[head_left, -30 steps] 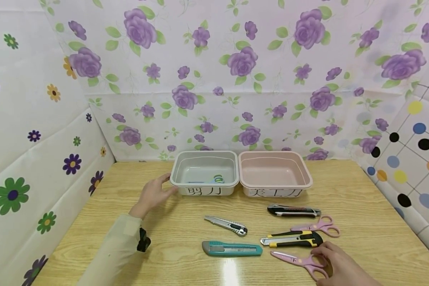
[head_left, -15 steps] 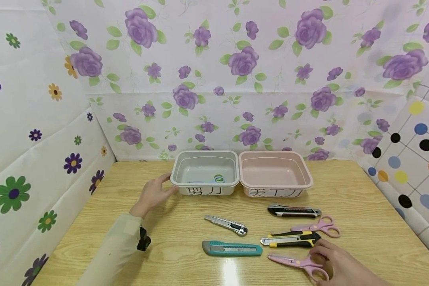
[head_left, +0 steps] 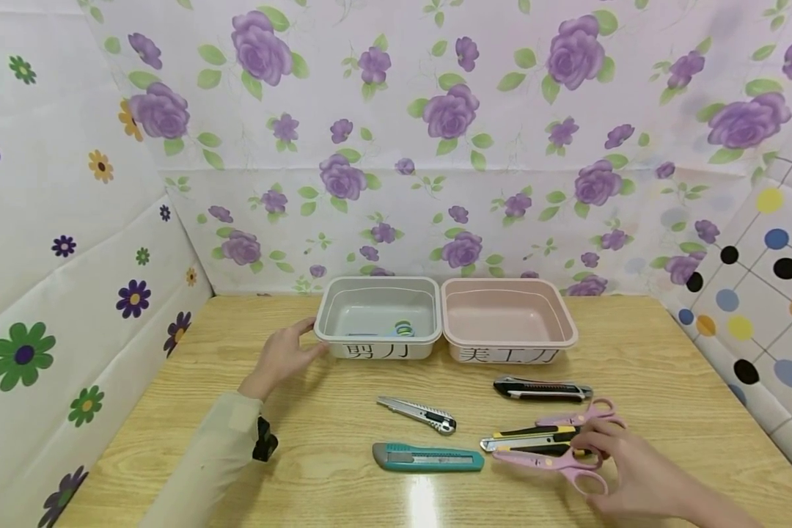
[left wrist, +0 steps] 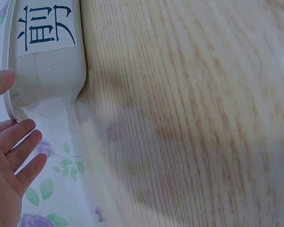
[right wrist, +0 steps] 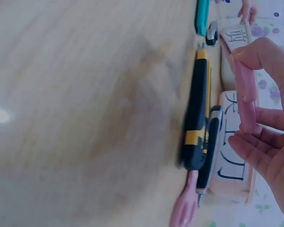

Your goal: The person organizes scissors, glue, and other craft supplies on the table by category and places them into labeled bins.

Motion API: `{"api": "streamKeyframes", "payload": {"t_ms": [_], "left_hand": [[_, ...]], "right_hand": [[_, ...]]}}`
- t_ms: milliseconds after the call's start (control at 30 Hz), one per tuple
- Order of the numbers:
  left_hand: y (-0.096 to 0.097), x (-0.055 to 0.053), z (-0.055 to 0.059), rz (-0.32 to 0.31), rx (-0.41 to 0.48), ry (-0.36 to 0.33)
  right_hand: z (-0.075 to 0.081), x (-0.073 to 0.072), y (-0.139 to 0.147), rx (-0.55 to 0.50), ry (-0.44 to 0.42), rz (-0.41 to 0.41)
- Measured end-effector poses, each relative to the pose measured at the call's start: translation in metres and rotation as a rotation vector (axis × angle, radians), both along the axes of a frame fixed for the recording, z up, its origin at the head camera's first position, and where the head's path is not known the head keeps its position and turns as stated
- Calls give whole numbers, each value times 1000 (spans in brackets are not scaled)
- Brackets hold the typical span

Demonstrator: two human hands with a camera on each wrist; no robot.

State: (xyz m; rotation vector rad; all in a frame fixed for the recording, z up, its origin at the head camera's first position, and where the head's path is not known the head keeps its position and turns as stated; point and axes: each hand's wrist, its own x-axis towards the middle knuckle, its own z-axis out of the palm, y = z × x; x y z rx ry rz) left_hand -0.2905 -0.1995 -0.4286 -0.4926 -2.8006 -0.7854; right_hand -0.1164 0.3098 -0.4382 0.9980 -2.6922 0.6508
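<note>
My right hand (head_left: 633,469) pinches one handle loop of pink scissors (head_left: 534,460), and the right wrist view shows them raised off the table. They pass in front of a yellow-and-black utility knife (head_left: 521,440). My left hand (head_left: 282,361) touches the left end of a grey bin (head_left: 378,340). In the left wrist view the thumb lies at the bin's rim, the other fingers loosely extended by its corner. Inside that bin lies a blue item with green-and-blue loops (head_left: 404,328), partly hidden by the front wall. A second pair of pink scissors (head_left: 570,419) lies partly behind my right hand.
A pink bin (head_left: 510,345) stands right beside the grey one, both labelled in front. On the wooden table lie a black utility knife (head_left: 543,389), a silver one (head_left: 419,415) and a teal one (head_left: 429,458). Patterned cloth walls stand behind and at both sides.
My right hand has lifted the pink scissors from the table and moved them slightly up and away, now overlapping the yellow-and-black knife. The left hand has stayed at the grey bin.
</note>
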Motion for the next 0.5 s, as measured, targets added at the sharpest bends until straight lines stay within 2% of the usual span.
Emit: {"api": "streamKeyframes", "payload": {"t_ms": [67, 167, 500], "left_hand": [[0, 0, 0, 1, -5, 0], [0, -1, 0, 2, -7, -8], [0, -1, 1, 9, -23, -1]], "right_hand": [[4, -5, -1, -17, 29, 33], [12, -11, -4, -37, 26, 64], [40, -39, -16, 21, 2, 123]]}}
